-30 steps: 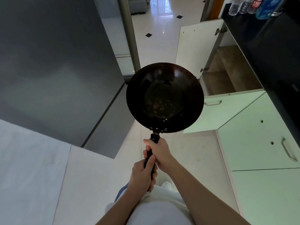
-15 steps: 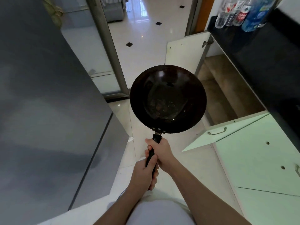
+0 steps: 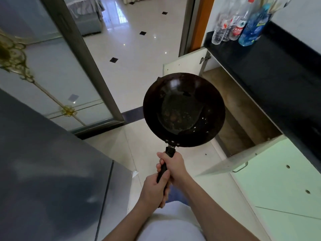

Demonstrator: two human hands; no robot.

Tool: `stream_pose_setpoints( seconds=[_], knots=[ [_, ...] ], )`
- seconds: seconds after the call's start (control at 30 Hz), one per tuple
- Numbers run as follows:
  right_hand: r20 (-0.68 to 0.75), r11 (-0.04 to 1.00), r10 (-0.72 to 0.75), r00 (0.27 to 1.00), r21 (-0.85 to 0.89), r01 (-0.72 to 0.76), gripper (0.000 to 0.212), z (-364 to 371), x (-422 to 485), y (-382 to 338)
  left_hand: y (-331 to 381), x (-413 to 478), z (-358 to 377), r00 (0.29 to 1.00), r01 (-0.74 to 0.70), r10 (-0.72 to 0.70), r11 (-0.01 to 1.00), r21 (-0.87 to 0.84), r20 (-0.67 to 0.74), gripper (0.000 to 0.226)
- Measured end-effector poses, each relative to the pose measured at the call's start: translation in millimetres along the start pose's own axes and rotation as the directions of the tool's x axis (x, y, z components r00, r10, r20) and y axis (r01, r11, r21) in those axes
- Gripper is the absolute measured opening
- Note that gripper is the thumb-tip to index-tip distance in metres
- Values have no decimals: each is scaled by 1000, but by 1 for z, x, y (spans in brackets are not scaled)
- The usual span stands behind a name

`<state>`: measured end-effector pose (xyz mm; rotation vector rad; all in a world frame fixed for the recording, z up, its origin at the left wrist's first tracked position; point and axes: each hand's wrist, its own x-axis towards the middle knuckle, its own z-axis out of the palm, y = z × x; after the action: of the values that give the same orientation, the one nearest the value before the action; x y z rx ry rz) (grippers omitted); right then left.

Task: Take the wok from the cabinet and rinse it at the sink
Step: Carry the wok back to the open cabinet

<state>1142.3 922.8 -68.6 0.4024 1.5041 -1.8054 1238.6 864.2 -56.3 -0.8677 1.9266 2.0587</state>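
A dark round wok (image 3: 184, 110) with brownish residue in its bowl is held level in front of me, over the floor. Its black handle points back at me. My right hand (image 3: 173, 166) grips the handle just below the rivets, and my left hand (image 3: 154, 190) grips the handle's end, below and left of the right one. The cabinet (image 3: 239, 119) it came from stands open at the right, under a black countertop, with bare brown shelves inside. No sink is in view.
Two pale green cabinet doors (image 3: 225, 164) swing out into the aisle at the right. A grey fridge (image 3: 52, 171) fills the left. Several plastic bottles (image 3: 239, 26) stand on the black countertop (image 3: 278, 75). A glass sliding door (image 3: 52, 75) and tiled floor lie ahead.
The view has lifted and turned, showing more of the sliding door and far room. The wok has stayed in both hands and shifted slightly right, closer to the open cabinet.
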Motion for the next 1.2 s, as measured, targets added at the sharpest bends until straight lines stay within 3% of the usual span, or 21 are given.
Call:
stream_pose_setpoints(
  seconds=[0.37,0.7,0.97,1.2],
  knots=[
    [-74,989,-60,995,127,69,14,-1,100,-81,76,120,-4,994,-17,4,994,110,113,40],
    [-183,974,-148,972,146,176,12,-51,185,-207,184,237,57,972,4,-43,986,166,231,38],
    [-372,944,-177,911,197,263,21,-111,212,-267,230,303,115,903,-119,0,961,251,430,39],
    [-532,921,-130,836,247,300,23,-162,236,-301,252,361,163,820,-166,-59,927,336,569,41]
  ],
)
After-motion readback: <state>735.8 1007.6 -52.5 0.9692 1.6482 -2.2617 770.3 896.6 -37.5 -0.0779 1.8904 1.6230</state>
